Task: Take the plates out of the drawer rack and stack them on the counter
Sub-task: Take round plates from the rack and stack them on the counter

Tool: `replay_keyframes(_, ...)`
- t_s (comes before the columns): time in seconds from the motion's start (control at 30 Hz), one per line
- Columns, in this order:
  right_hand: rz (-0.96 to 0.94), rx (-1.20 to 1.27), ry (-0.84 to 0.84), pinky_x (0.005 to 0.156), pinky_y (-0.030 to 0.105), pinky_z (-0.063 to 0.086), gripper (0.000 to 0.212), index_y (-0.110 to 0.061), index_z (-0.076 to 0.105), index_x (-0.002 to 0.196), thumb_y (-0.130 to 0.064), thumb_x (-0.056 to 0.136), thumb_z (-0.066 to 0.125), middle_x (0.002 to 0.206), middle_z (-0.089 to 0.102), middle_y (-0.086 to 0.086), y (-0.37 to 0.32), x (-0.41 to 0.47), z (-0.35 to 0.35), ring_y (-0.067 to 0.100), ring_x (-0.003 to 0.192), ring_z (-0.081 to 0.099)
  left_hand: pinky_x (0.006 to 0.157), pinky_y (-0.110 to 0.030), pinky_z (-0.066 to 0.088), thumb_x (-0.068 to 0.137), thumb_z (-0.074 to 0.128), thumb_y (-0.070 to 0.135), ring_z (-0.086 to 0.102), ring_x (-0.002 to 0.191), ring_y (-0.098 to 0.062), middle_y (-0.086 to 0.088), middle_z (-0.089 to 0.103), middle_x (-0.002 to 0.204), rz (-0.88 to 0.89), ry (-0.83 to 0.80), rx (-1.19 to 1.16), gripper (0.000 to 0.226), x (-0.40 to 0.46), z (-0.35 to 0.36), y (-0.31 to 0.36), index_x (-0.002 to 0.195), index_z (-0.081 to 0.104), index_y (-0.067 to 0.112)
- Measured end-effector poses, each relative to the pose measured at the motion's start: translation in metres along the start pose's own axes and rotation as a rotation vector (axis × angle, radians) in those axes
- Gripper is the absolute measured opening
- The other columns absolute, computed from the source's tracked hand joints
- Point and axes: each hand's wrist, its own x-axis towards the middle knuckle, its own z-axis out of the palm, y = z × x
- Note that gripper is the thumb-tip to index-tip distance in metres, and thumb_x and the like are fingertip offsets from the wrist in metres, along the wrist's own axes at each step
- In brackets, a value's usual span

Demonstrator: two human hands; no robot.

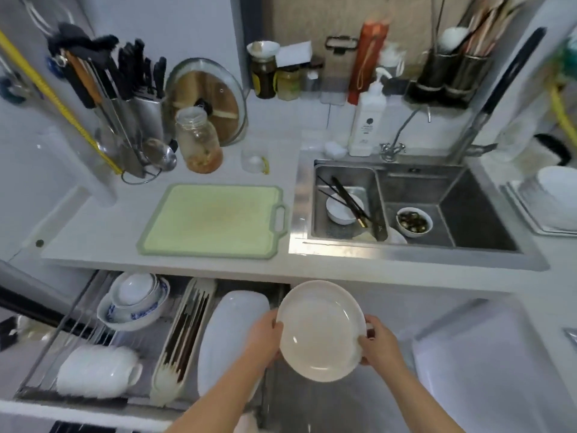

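I hold a round white plate (321, 331) face up in both hands, in the air just right of the open drawer rack (46, 367) and below the counter's front edge. My left hand (262, 339) grips its left rim and my right hand (379, 345) grips its right rim. In the rack, a long oval white plate (228, 335) stands on edge right next to my left hand. The white counter (103, 232) runs above the drawer.
The rack also holds stacked bowls (134, 301), white cups (96, 370) and a chopstick tray (184, 339). A green cutting board (212, 220) lies on the counter. The sink (415, 210) with dishes is to the right. Jars, knives and bottles line the back wall.
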Motion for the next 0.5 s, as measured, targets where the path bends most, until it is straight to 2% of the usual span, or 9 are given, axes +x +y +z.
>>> replay_keyframes(0.07,-0.001,0.032,0.043,0.057,0.044,0.061,0.039,-0.026,0.055,0.102,0.003,0.078,0.047,0.087,0.063,0.000,0.010,-0.001,-0.034,0.023,0.072,0.064,0.071,-0.036,0.058,0.090,0.046,0.014,0.063,0.079,-0.016,0.005,0.064,0.085,0.068,-0.010,0.009,0.028,-0.005,0.027,0.020,0.109,0.061,0.027)
replay_keyframes(0.17,0.003,0.077,0.119,0.050,0.035,0.059,0.036,-0.019,0.059,0.104,0.004,0.079,0.047,0.085,0.064,0.002,0.024,-0.004,-0.084,0.022,0.069,0.064,0.066,-0.036,0.059,0.087,0.046,0.009,0.066,0.075,-0.019,0.000,0.067,0.080,0.150,-0.031,0.021,0.027,-0.015,0.066,0.051,0.105,0.065,0.018)
replay_keyframes(0.27,-0.007,0.080,0.202,0.059,0.043,0.061,0.025,-0.008,0.064,0.092,0.006,0.079,0.048,0.074,0.062,0.001,0.036,-0.005,-0.132,0.023,0.066,0.061,0.070,-0.045,0.059,0.090,0.047,0.008,0.067,0.078,-0.032,-0.012,0.065,0.082,0.198,-0.067,0.076,0.018,-0.022,0.102,0.086,0.089,0.061,0.020)
replay_keyframes(0.33,-0.015,0.058,0.238,0.066,0.051,0.060,0.018,-0.002,0.064,0.077,0.007,0.079,0.048,0.066,0.058,0.006,0.041,-0.006,-0.163,0.024,0.064,0.057,0.060,-0.039,0.060,0.091,0.048,0.009,0.064,0.068,-0.027,-0.013,0.063,0.080,0.223,-0.098,0.097,0.023,-0.026,0.125,0.110,0.075,0.054,0.024)
replay_keyframes(0.43,-0.021,0.075,0.324,0.067,0.051,0.060,0.026,-0.007,0.055,0.056,0.008,0.076,0.048,0.062,0.054,0.012,0.044,-0.007,-0.205,0.024,0.061,0.053,0.048,-0.026,0.055,0.090,0.049,0.011,0.060,0.058,-0.017,-0.007,0.064,0.076,0.282,-0.134,0.075,0.023,-0.029,0.154,0.147,0.078,0.058,0.028)
replay_keyframes(0.5,-0.026,0.092,0.388,0.071,0.052,0.059,0.023,-0.004,0.058,0.058,0.008,0.075,0.048,0.063,0.056,0.013,0.043,-0.003,-0.231,0.026,0.064,0.053,0.048,-0.027,0.054,0.089,0.049,0.011,0.061,0.059,-0.018,-0.004,0.065,0.075,0.329,-0.160,0.066,0.022,-0.029,0.169,0.172,0.085,0.064,0.027)
